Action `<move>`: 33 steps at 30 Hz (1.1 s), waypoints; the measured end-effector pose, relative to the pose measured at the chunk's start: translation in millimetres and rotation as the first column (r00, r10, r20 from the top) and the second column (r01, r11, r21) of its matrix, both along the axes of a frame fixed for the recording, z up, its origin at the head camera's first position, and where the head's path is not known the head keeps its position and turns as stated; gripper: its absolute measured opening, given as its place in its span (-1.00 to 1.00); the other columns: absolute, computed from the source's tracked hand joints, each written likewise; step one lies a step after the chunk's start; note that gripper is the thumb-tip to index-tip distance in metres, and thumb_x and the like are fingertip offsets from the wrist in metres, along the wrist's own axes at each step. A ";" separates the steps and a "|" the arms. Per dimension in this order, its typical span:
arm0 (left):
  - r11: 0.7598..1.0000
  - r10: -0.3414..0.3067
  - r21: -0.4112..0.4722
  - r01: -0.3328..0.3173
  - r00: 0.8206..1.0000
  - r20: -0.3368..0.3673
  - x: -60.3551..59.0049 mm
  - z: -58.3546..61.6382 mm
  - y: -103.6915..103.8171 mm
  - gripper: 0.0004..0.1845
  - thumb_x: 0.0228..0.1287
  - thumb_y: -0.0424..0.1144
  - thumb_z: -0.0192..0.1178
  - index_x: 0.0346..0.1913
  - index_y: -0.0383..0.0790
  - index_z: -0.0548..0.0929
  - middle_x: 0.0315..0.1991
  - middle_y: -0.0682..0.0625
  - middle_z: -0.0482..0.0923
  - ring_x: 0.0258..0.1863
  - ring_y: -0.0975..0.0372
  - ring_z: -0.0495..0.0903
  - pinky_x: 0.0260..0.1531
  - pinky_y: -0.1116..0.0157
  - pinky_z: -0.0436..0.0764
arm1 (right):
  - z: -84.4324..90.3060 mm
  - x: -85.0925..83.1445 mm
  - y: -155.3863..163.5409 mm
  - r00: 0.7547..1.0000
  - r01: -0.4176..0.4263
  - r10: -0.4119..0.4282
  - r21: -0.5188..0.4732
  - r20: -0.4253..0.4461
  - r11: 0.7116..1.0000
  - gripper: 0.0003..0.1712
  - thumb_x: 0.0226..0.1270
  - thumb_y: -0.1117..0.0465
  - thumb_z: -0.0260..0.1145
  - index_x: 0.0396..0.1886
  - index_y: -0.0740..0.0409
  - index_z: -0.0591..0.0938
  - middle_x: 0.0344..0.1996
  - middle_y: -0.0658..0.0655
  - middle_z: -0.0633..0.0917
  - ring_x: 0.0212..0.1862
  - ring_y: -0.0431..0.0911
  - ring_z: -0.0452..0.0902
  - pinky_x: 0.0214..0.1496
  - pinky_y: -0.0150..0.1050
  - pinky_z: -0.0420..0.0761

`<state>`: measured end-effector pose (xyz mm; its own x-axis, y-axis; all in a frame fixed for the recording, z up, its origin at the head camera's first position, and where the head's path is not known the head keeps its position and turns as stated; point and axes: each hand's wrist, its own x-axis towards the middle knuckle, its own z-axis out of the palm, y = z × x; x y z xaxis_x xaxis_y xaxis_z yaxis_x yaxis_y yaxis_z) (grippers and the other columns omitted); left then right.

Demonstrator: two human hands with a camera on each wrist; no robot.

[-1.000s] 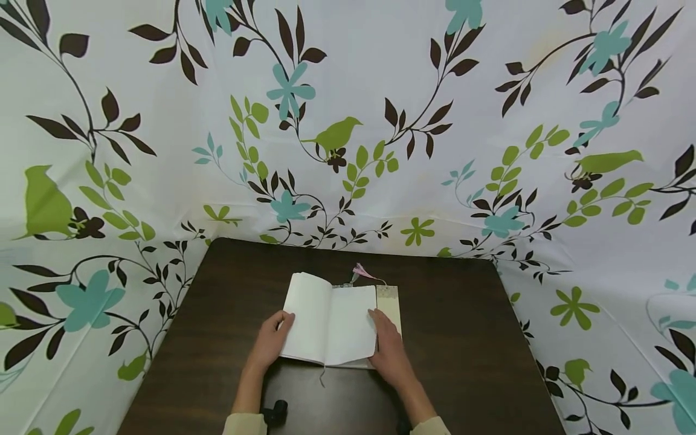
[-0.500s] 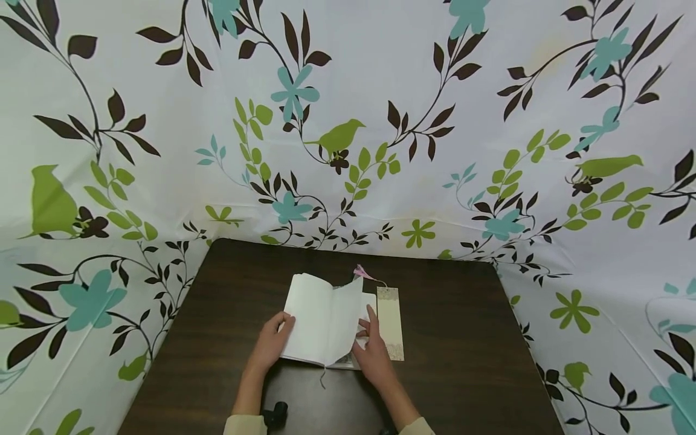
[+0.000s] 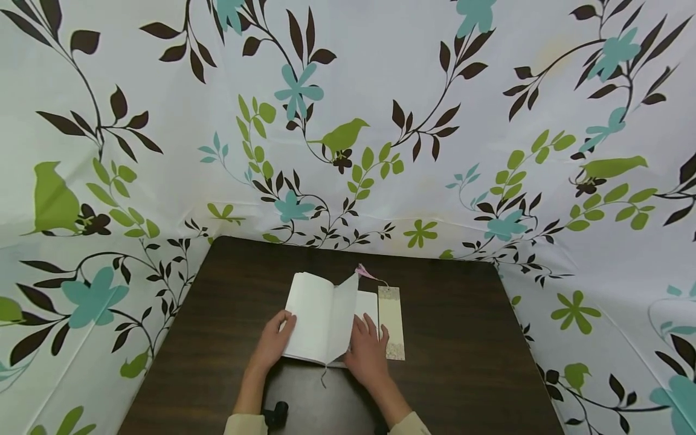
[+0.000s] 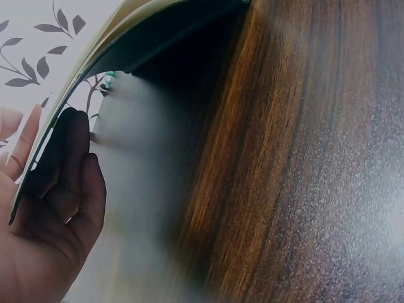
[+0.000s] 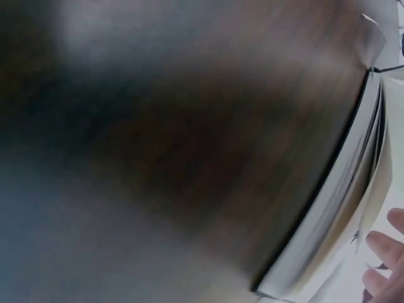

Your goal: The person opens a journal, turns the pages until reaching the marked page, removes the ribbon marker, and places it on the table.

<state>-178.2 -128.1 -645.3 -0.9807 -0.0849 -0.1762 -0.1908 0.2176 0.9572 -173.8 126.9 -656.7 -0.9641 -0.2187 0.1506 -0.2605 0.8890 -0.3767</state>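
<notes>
Open notebook (image 3: 321,320) lying near the middle of the dark wooden table (image 3: 462,338), one page standing half raised. Left hand (image 3: 273,341) gripping the book's left edge, thumb on top, fingers underneath; right hand (image 3: 367,353) resting flat on the right-hand pages, fingers straight. Patterned bookmark (image 3: 392,323) just beside the book's right edge.

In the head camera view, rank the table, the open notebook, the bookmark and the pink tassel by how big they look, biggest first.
1. table, by far the largest.
2. open notebook, partly covered by the left hand and right hand.
3. bookmark, a narrow strip beside it.
4. pink tassel, smallest.
</notes>
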 end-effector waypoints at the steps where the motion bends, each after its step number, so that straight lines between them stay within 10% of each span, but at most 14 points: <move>1: 1.000 0.002 -0.002 -0.002 1.000 0.000 0.0 -0.2 0.0 -0.67 0.71 0.02 0.12 -0.14 -0.19 0.62 -0.16 -0.12 0.62 -0.20 0.15 0.54 -0.16 0.24 0.50 | 0.3 -0.7 -1.7 1.000 -0.014 0.014 0.044 -0.005 0.999 -0.30 0.43 -0.03 0.41 0.51 0.02 0.55 0.49 0.12 0.58 0.62 0.19 0.25 0.48 0.51 0.07; 11: 1.000 -0.008 -0.011 0.007 0.998 -0.056 -0.4 5.8 2.4 -0.77 0.73 -0.15 0.09 -0.11 -0.23 0.60 -0.24 -0.10 0.57 -0.15 0.18 0.55 -0.14 0.25 0.52 | 13.8 1.4 -27.1 0.979 -0.202 0.194 0.166 0.060 0.965 -0.29 0.62 -0.27 0.21 0.65 -0.23 0.41 0.46 0.08 0.61 0.49 0.06 0.51 0.55 0.39 0.23; 16: 0.999 0.000 0.051 0.002 0.999 -0.034 0.7 7.1 2.5 -0.67 0.78 -0.07 -0.02 0.21 -0.23 0.59 0.06 -0.18 0.65 -0.06 0.19 0.60 -0.08 0.29 0.56 | 15.2 4.9 -35.2 0.973 -0.231 0.229 0.190 0.032 0.954 -0.31 0.61 -0.30 0.22 0.65 -0.37 0.39 0.44 0.10 0.58 0.47 0.06 0.49 0.45 0.41 0.34; 23: 0.994 -0.039 0.106 0.037 0.999 0.020 -1.1 4.4 -1.1 -0.29 0.78 -0.02 -0.05 0.76 -0.03 -0.06 0.60 -0.39 0.25 0.49 -0.28 0.40 0.11 0.00 0.64 | 12.8 5.5 -37.3 0.968 -0.250 0.248 0.175 0.034 0.952 -0.31 0.62 -0.31 0.20 0.65 -0.42 0.37 0.49 0.11 0.51 0.51 0.07 0.43 0.39 0.34 0.43; 29: 0.998 -0.050 0.038 0.049 0.998 0.029 -0.8 3.8 -0.6 -0.34 0.78 -0.15 -0.05 0.75 -0.17 0.02 0.62 -0.36 0.26 0.36 -0.16 0.54 0.27 -0.09 0.52 | 11.8 -4.9 -35.0 0.991 -0.093 0.106 -0.147 0.084 0.985 -0.44 0.60 -0.05 0.34 0.52 -0.14 0.56 0.60 0.27 0.39 0.56 0.25 0.35 0.39 0.35 0.46; 33: 0.997 -0.063 0.038 0.062 0.998 0.026 -0.9 5.5 0.2 -0.34 0.78 -0.16 -0.04 0.74 -0.16 0.03 0.67 -0.33 0.17 0.44 -0.14 0.45 0.39 -0.16 0.40 | 10.9 -18.3 -31.3 0.985 0.153 -0.106 -0.393 0.137 0.907 -0.37 0.55 0.09 0.39 0.53 0.07 0.49 0.54 0.29 0.40 0.35 0.20 0.54 0.21 0.18 0.62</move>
